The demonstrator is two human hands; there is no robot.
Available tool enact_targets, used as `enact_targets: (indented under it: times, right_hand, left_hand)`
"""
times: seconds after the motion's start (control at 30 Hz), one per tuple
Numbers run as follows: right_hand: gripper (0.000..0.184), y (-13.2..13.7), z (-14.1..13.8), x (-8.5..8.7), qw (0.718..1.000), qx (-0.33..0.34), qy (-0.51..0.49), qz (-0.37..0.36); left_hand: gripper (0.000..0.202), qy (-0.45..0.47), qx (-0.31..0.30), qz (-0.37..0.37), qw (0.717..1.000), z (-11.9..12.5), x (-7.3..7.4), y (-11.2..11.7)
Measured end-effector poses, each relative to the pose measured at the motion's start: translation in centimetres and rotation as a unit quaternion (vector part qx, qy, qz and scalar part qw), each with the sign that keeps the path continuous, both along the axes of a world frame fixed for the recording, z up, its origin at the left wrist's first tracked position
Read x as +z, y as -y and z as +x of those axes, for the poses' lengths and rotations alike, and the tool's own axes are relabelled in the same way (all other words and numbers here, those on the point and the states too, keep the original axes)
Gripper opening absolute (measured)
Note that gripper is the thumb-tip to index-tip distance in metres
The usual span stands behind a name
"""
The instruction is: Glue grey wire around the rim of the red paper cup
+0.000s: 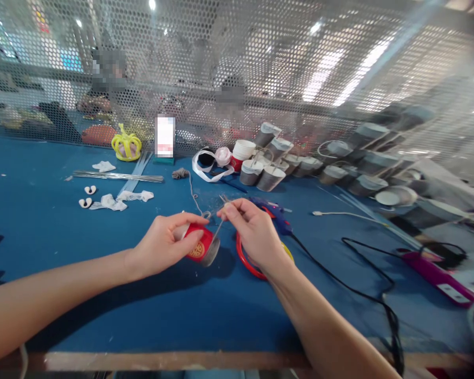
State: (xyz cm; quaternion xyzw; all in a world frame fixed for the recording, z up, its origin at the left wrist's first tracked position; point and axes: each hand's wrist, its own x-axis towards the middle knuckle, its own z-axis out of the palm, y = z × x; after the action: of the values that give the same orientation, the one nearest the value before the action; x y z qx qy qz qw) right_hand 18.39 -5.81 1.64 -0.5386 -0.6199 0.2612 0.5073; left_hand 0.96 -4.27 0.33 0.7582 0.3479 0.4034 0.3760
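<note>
My left hand (pixel 168 242) is closed around a red paper cup (pixel 199 245) that lies tilted on its side above the table. Grey yarn covers the cup's right end, and a gold emblem shows on its red side. My right hand (pixel 250 229) pinches a strand of grey yarn (pixel 218 230) running up from the cup's grey end. A thin pointed tip (pixel 223 198) sticks out above these fingers; its kind is unclear. The yarn trails back to a small grey bundle (pixel 179 173). Under my right hand lie a red ring (pixel 245 261) and a blue glue gun (pixel 276 216).
Several grey-wrapped cups (pixel 270 178) stand at the back right. A yellow crown-like piece (pixel 127 146), a phone (pixel 165 137) and thin metal rods (pixel 118 176) are at the back left. Black cable (pixel 339 284) crosses toward a purple power strip (pixel 438 276). Perforated mesh (pixel 260 68) rises behind the table.
</note>
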Motion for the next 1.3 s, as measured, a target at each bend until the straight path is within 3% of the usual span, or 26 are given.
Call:
enact_targets:
  times: [0.13,0.23,0.53,0.77,1.3]
  right_hand:
    - [0.018,0.0,0.2,0.1,1.000,-0.009,-0.005,0.018]
    - [0.018,-0.1,0.2,0.1,1.000,-0.017,0.001,0.014]
    - [0.022,-0.2,0.1,-0.1,0.999,-0.016,0.035,-0.014]
    - [0.022,0.0,-0.2,0.2,0.997,-0.007,0.058,-0.041]
    - [0.020,0.1,-0.8,-0.7,0.994,0.045,0.007,-0.102]
  left_hand:
    - [0.027,0.000,-0.006,-0.121,0.993,0.3,-0.1,-0.6]
    - [0.027,-0.005,-0.010,-0.140,0.990,0.4,-0.1,-0.8]
    - [0.022,0.005,-0.017,0.001,1.000,0.1,0.1,0.2]
    - [0.020,0.017,-0.052,0.117,0.992,-0.4,-0.1,0.4]
    - [0.019,0.063,-0.081,0.230,0.968,-0.8,-0.7,0.2]
